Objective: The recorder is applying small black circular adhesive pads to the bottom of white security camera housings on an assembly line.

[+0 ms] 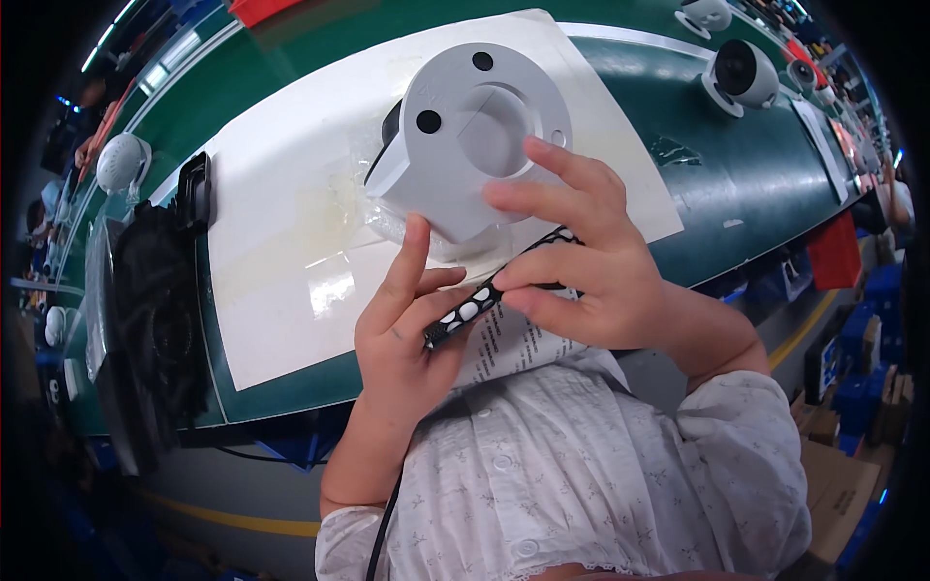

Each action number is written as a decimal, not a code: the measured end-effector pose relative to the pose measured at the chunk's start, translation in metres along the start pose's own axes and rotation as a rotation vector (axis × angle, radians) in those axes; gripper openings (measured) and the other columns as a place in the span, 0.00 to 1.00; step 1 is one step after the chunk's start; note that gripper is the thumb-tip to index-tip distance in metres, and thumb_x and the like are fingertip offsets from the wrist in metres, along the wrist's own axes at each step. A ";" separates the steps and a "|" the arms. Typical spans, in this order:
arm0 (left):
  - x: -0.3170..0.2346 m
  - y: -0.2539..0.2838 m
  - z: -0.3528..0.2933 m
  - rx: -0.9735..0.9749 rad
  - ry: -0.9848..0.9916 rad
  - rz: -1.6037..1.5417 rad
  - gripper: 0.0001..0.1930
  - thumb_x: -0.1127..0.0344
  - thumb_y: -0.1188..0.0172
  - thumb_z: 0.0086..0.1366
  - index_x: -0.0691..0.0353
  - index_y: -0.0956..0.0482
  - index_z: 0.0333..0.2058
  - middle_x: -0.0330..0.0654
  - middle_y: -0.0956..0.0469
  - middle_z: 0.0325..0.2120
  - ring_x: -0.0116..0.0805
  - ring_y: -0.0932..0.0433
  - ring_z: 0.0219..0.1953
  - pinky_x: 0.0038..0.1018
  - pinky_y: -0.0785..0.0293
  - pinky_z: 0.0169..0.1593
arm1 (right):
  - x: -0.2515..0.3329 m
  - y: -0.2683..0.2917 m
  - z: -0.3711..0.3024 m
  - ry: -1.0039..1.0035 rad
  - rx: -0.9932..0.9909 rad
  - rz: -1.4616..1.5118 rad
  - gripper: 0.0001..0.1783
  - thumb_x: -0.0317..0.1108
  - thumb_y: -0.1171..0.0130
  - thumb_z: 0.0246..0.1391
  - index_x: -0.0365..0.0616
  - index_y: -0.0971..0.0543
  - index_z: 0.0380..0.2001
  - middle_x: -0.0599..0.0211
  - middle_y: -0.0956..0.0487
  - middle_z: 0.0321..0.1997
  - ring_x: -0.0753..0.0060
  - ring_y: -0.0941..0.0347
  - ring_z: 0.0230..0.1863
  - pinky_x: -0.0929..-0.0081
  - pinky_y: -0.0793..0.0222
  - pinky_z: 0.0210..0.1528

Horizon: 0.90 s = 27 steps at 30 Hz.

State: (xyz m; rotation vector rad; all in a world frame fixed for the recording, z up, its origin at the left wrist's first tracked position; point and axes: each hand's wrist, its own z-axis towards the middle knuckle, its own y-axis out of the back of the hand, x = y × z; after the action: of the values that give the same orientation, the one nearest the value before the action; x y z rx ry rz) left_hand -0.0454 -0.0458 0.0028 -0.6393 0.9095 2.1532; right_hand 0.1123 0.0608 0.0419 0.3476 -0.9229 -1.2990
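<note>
A white plastic housing (441, 179) with a flat round base lies on a white sheet, base facing up. Two black round pads (428, 122) sit on the base, and a small pale round recess shows near its right edge. Below it, my left hand (402, 324) grips the near end of a black strip with white round spots (469, 312), its index finger raised toward the housing. Closed on the strip's other part, my right hand (596, 252) pinches with thumb and a finger, while other fingers stretch over the base. A printed white paper (518, 344) shows beneath the strip.
The white sheet (281, 184) covers much of the green table (620, 82). Black bags (160, 320) and a black plastic part (194, 189) lie at left. A white device with a dark round front (741, 73) stands at right. A red bin (835, 254) is beyond the table edge.
</note>
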 end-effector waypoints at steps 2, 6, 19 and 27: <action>0.000 0.001 -0.001 0.015 -0.008 0.023 0.12 0.82 0.42 0.37 0.67 0.26 0.26 0.57 0.41 0.52 0.38 0.23 0.33 0.24 0.26 0.33 | 0.004 -0.001 0.001 -0.015 0.006 -0.013 0.08 0.32 0.38 0.32 0.49 0.22 0.23 0.63 0.33 0.52 0.54 0.50 0.60 0.63 0.57 0.56; 0.002 -0.001 -0.002 0.002 -0.034 0.041 0.13 0.83 0.43 0.35 0.67 0.26 0.25 0.57 0.41 0.53 0.38 0.23 0.33 0.24 0.26 0.33 | 0.009 -0.001 -0.001 -0.013 0.024 -0.123 0.08 0.31 0.38 0.30 0.50 0.22 0.21 0.65 0.32 0.51 0.56 0.48 0.60 0.61 0.60 0.58; 0.003 -0.001 0.000 0.011 -0.002 0.032 0.13 0.79 0.37 0.38 0.67 0.28 0.25 0.55 0.41 0.53 0.39 0.23 0.33 0.24 0.26 0.33 | -0.048 0.018 0.014 -0.321 -0.261 0.267 0.05 0.33 0.43 0.45 0.45 0.24 0.27 0.64 0.32 0.52 0.63 0.43 0.57 0.68 0.50 0.56; 0.002 0.000 -0.003 0.020 0.018 0.035 0.12 0.77 0.36 0.38 0.67 0.27 0.25 0.55 0.40 0.52 0.38 0.23 0.32 0.24 0.27 0.32 | -0.028 0.025 0.000 -0.013 -0.115 -0.484 0.08 0.32 0.43 0.43 0.46 0.22 0.30 0.69 0.29 0.47 0.64 0.39 0.53 0.70 0.45 0.50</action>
State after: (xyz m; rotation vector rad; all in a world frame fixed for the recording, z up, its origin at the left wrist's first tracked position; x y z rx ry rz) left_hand -0.0467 -0.0471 -0.0005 -0.6391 0.9569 2.1696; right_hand 0.1293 0.0939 0.0488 0.4925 -0.7958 -1.7902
